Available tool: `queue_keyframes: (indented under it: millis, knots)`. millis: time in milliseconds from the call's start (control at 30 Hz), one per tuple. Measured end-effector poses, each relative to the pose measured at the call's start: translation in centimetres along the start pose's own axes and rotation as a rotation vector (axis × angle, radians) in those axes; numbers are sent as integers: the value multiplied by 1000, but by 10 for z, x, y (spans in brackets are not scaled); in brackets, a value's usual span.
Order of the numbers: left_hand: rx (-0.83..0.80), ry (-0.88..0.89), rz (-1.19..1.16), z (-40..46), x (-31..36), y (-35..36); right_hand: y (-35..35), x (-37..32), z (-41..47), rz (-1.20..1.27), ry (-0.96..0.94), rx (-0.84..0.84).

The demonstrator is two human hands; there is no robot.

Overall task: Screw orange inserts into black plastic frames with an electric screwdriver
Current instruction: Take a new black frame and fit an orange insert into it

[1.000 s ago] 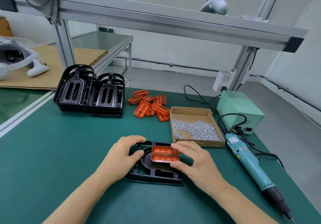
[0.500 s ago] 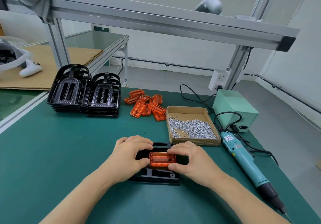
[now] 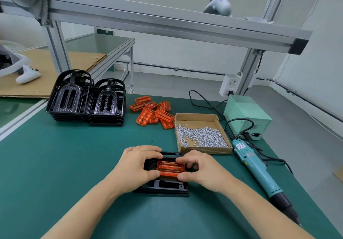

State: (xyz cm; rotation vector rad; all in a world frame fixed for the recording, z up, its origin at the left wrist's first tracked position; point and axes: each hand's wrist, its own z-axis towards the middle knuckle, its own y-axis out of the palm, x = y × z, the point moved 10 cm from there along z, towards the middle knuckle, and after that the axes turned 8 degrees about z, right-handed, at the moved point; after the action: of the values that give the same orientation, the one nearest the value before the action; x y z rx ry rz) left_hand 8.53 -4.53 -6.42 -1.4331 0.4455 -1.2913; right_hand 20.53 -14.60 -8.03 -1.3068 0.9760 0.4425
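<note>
Right now both hands work one orange insert (image 3: pixel 171 168) into the black frame (image 3: pixel 168 186), which lies flat on the desk (image 3: pixel 55 173) just in front of the person. The left hand (image 3: pixel 136 166) pinches the insert's left end between thumb and curled fingers; the right hand (image 3: pixel 201 170) pinches the right end the same way. To do this well, I judge the insert should be pressed down evenly at both ends until it sits flush in its recess — a tilted seat would likely throw the screw holes out of line. The screwdriver (image 3: pixel 259 173) lies untouched at 3 o'clock of the frame. At 1 o'clock, a shallow cardboard box (image 3: pixel 196 117) holds a loose heap of screws (image 3: pixel 201 136). Spare inserts (image 3: pixel 152 113) lie piled at 12 o'clock, with stacked frames (image 3: pixel 87 97) at 10 o'clock.
</note>
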Motion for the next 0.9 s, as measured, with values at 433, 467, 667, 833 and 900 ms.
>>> queue_keyframes:
  millis: [433,467,667,833,900]
  knots:
    - [-101,-34,-42,2,-2,3,7,-12,13,-296,33,-55]
    - [-95,-33,-31,2,-2,4,7,-10,12,-272,33,-50]
    - [-28,-18,100,3,0,6,1,-4,1,-206,7,-4]
    - [21,-38,140,3,-1,7,-28,-3,-16,-203,-55,209]
    - [39,-53,145,2,-1,6,-39,0,-22,-250,-61,272]
